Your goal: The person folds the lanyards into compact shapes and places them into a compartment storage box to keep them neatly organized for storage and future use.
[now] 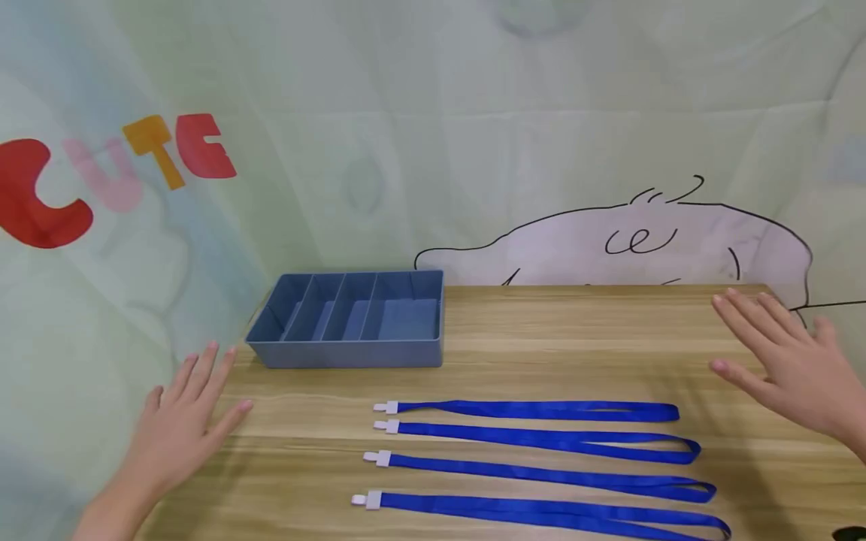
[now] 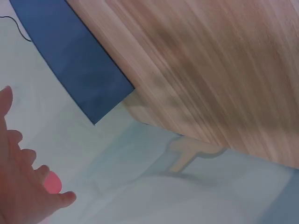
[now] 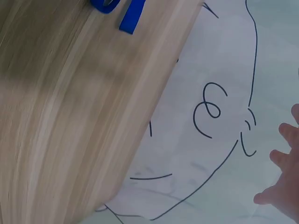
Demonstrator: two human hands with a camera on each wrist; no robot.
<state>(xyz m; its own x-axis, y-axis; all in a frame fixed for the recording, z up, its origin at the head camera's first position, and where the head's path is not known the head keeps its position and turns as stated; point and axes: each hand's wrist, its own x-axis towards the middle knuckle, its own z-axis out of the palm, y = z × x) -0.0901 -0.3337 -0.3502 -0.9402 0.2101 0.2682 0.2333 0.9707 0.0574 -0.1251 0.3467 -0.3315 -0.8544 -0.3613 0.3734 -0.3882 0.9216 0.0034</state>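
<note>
Several blue lanyards [image 1: 541, 437] with white plastic clips [image 1: 383, 458] lie side by side on the table, clips to the left and loops to the right. Behind them, at the back left, stands a blue-grey divided box [image 1: 379, 355]. My left hand [image 1: 179, 428] hovers over the table's left side with fingers straight and holds nothing. On the far right my right hand [image 1: 791, 361] is raised, fingers extended, also holding nothing. The right wrist view shows the ends of blue lanyards [image 3: 132, 17] at its top; in the left wrist view the box [image 2: 74, 60] appears beyond the left hand.
The wooden table [image 1: 575, 330] has its back edge against a pale curtain [image 1: 406, 150] printed with coloured letters and a line-drawn figure. Dividers split the box into several compartments, the widest at the right. A small dark object [image 1: 849, 533] shows at the bottom right corner.
</note>
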